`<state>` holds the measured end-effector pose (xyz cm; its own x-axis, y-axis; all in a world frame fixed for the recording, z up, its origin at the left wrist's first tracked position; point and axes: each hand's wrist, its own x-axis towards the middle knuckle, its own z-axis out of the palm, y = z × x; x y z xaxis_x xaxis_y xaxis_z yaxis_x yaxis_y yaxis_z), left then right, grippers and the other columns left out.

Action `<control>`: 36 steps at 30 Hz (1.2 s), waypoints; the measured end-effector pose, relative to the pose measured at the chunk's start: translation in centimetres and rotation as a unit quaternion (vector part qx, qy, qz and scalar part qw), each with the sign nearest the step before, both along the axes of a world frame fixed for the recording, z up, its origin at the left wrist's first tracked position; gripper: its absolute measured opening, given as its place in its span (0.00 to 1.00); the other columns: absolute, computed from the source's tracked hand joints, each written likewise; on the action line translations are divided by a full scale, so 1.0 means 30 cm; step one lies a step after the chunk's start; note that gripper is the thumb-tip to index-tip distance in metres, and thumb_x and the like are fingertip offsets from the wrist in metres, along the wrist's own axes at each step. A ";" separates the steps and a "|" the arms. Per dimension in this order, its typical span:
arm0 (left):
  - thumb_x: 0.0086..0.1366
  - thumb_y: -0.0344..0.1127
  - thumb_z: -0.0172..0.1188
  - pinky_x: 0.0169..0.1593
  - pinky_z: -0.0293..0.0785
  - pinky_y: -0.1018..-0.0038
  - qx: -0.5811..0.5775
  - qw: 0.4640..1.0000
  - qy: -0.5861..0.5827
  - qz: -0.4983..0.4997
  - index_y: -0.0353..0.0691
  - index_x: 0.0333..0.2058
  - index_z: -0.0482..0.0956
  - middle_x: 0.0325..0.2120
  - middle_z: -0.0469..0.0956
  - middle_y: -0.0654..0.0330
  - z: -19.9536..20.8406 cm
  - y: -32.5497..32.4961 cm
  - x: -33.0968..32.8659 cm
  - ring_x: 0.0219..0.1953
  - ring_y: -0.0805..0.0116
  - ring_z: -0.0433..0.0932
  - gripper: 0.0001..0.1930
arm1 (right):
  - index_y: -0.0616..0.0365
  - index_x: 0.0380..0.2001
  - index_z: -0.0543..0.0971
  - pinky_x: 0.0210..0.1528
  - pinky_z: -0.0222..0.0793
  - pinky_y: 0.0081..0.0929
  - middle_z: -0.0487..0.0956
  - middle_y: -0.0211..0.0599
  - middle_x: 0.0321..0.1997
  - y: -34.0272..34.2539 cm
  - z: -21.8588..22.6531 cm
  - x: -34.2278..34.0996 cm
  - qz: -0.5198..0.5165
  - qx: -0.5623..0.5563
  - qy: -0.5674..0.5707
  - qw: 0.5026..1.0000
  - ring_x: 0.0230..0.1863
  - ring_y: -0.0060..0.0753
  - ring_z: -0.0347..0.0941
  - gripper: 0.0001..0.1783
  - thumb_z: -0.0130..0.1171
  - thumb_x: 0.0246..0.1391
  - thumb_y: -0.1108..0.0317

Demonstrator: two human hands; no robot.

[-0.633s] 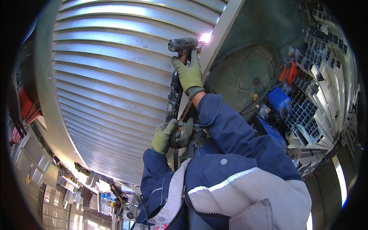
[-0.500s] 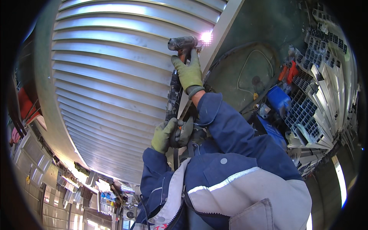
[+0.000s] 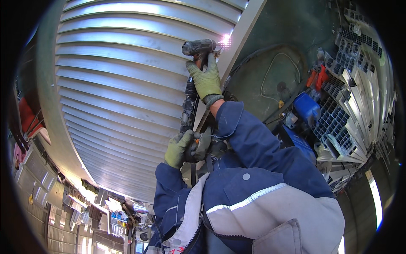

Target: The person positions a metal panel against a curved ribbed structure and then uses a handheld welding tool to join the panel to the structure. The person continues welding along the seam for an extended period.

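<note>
In my right hand [image 3: 205, 80], gloved in yellow-green, is a welding torch [image 3: 198, 47] with a black head and a reddish-brown neck. Its nose points right, at a bright pinkish-white arc [image 3: 226, 41] beside the flat edge bar [image 3: 242, 36] of a ribbed metal panel [image 3: 122, 63]. A black wrapped hose [image 3: 189, 106] runs from the torch down toward my left hand [image 3: 179, 149]. That gloved hand is closed low in front of my chest, by the hose's lower end and a dark grey piece. Its grip is partly hidden, so what it holds cannot be made out.
To the right, a pale cable [image 3: 263, 84] loops over the dark green floor. Beyond it are a blue container [image 3: 307, 108], a red-orange object [image 3: 317, 78] and stacked metal profiles [image 3: 359, 114]. Shelving and clutter [image 3: 114, 220] stand at lower left.
The torch, my hands and the panel appear slightly farther left in view. The arc stays lit beside the edge bar, and both grips look unchanged.
</note>
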<state>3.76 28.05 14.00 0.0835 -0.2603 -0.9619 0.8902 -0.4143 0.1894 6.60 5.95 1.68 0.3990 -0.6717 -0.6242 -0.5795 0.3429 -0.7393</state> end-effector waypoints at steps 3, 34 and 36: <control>0.78 0.55 0.66 0.33 0.78 0.79 0.001 1.000 -0.008 -0.005 0.35 0.50 0.89 0.30 0.84 0.65 0.005 0.004 -0.005 0.28 0.77 0.82 0.24 | 0.60 0.82 0.60 0.78 0.63 0.46 0.69 0.63 0.78 0.002 0.015 -0.005 0.006 0.005 0.008 1.000 0.80 0.62 0.65 0.57 0.76 0.60 0.43; 0.78 0.56 0.66 0.31 0.75 0.79 0.016 1.000 0.004 -0.024 0.38 0.48 0.91 0.26 0.80 0.67 0.017 0.109 -0.060 0.25 0.79 0.78 0.23 | 0.62 0.79 0.65 0.74 0.67 0.45 0.76 0.62 0.73 0.083 0.031 -0.060 0.023 -0.021 -0.001 1.000 0.74 0.62 0.72 0.54 0.75 0.60 0.43; 0.78 0.56 0.65 0.30 0.75 0.79 0.012 1.000 0.001 -0.023 0.38 0.49 0.90 0.26 0.80 0.67 0.010 0.121 -0.069 0.24 0.79 0.78 0.24 | 0.61 0.79 0.65 0.73 0.68 0.45 0.76 0.61 0.72 0.087 0.037 -0.062 0.024 -0.016 0.003 1.000 0.73 0.61 0.73 0.54 0.75 0.60 0.43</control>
<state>1.67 31.69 14.30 0.0704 -0.2397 -0.9683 0.8706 -0.4591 0.1769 4.75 8.56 2.80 0.4284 -0.6710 -0.6052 -0.5991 0.2904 -0.7461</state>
